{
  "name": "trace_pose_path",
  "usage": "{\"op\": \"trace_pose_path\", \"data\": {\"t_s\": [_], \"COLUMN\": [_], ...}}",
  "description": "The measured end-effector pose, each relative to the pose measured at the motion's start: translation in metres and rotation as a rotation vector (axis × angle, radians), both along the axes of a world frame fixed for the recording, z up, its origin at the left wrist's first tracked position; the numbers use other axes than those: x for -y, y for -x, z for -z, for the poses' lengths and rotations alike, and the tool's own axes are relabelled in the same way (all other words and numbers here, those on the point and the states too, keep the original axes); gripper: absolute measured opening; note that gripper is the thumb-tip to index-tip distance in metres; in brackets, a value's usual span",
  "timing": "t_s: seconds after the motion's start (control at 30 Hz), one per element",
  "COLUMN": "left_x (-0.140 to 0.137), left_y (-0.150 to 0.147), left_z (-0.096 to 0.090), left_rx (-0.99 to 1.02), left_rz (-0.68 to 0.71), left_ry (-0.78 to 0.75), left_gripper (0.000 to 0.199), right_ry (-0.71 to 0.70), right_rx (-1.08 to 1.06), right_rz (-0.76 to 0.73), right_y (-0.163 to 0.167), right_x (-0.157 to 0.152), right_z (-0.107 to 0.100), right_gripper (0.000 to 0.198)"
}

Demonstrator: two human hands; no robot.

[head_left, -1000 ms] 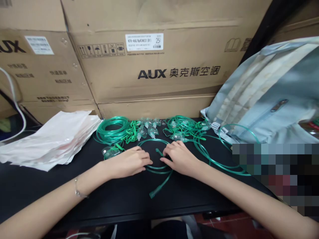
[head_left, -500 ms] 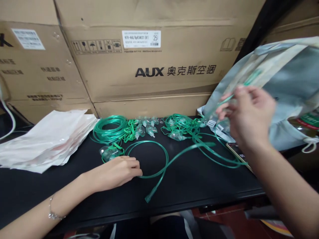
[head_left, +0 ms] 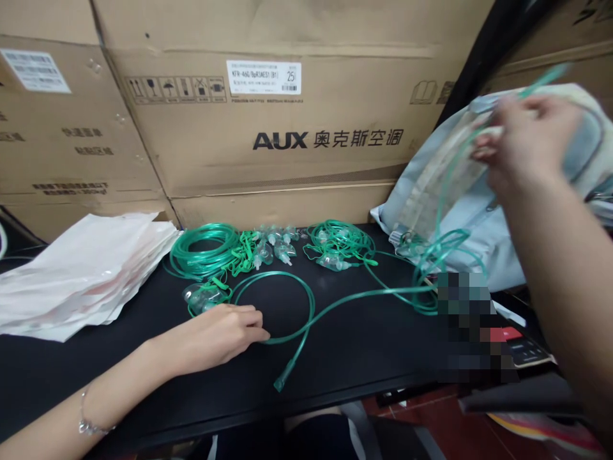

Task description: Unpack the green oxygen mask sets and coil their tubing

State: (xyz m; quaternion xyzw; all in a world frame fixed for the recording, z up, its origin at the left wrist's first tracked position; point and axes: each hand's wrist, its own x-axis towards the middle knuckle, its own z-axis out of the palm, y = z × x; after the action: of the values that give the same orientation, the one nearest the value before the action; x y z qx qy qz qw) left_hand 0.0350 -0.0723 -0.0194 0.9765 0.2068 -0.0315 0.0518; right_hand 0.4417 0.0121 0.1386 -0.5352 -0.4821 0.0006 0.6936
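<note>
My left hand (head_left: 230, 335) rests on the black table, its fingers pinched on a looped length of green tubing (head_left: 287, 275). One end of that tubing, with a darker connector (head_left: 280, 383), lies near the table's front edge. Up at the right, my right hand (head_left: 531, 140), slightly blurred, grips another green tube (head_left: 445, 185), whose end sticks up above the fingers. The tube hangs down to a loose tangle of coils (head_left: 431, 262) on the table. A clear mask (head_left: 205, 297) with green cord lies just behind my left hand.
White paper-like pouches (head_left: 81, 268) are stacked at the left. Behind the loop sit a tubing coil (head_left: 205, 249), several small clear masks (head_left: 275, 243) and a second tubing bundle (head_left: 340, 243). A large cardboard box (head_left: 306, 179) closes the back; a pale blue bag (head_left: 479, 223) leans at the right.
My right hand has moved up and to the right, pulling the tube higher. The tangled coils at the right have shifted and bunched up. My left hand stays on the loop.
</note>
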Motion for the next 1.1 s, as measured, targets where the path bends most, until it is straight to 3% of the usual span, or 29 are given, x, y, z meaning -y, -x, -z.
{"op": "trace_pose_path", "data": {"t_s": [0.03,0.1,0.2,0.33,0.43,0.47,0.53,0.6,0.63,0.73,0.8,0.9,1.0,1.1], "left_x": [0.0,-0.001,-0.005,-0.016,-0.019,-0.018,-0.017,-0.019,-0.021,-0.031,-0.036,-0.038,-0.037,-0.034], "left_y": [0.001,0.005,0.004,-0.038,-0.093,-0.11,-0.136,-0.15,-0.153,-0.153,-0.151,-0.144,-0.128,-0.106], "left_z": [-0.001,-0.005,-0.021,-0.039,-0.027,-0.018,-0.002,0.008,0.009,-0.004,-0.02,-0.043,-0.06,-0.073], "left_rx": [0.003,0.012,0.038,0.209,0.301,0.275,0.224,0.224,0.276,0.621,0.86,1.116,1.418,1.591], "left_rz": [-0.002,-0.01,-0.022,-0.04,-0.08,-0.091,-0.138,-0.159,-0.163,-0.15,-0.126,-0.078,-0.041,-0.08], "left_ry": [0.015,0.062,0.149,0.178,0.184,0.162,0.14,0.131,0.16,0.449,0.78,1.168,1.286,1.243], "left_gripper": [0.031,0.031,0.038,0.042,0.053,0.057,0.039,0.023,0.027,0.036,0.036,0.04,0.036,0.036], "right_ry": [0.053,0.235,0.463,0.388,0.359,0.411,0.599,0.768,0.813,0.809,0.719,0.494,0.416,0.496], "right_rx": [-0.047,-0.022,0.021,-0.073,-0.068,-0.052,0.055,0.301,0.451,0.695,0.585,0.238,0.162,0.44], "right_rz": [0.038,-0.026,-0.236,-0.36,-0.341,-0.317,-0.268,-0.278,-0.334,-0.72,-0.879,-0.971,-1.029,-0.814], "right_y": [0.016,0.044,0.066,0.071,0.066,0.064,0.057,0.05,0.048,0.049,0.051,0.047,0.036,0.028], "right_x": [0.004,0.014,0.026,0.028,0.026,0.027,0.034,0.048,0.058,0.085,0.095,0.096,0.089,0.08], "right_z": [0.01,0.032,0.059,0.074,0.08,0.083,0.093,0.105,0.111,0.127,0.135,0.145,0.152,0.155], "right_gripper": [0.012,0.019,0.012,0.012,0.012,0.014,0.02,0.03,0.035,0.039,0.034,0.043,0.058,0.048]}}
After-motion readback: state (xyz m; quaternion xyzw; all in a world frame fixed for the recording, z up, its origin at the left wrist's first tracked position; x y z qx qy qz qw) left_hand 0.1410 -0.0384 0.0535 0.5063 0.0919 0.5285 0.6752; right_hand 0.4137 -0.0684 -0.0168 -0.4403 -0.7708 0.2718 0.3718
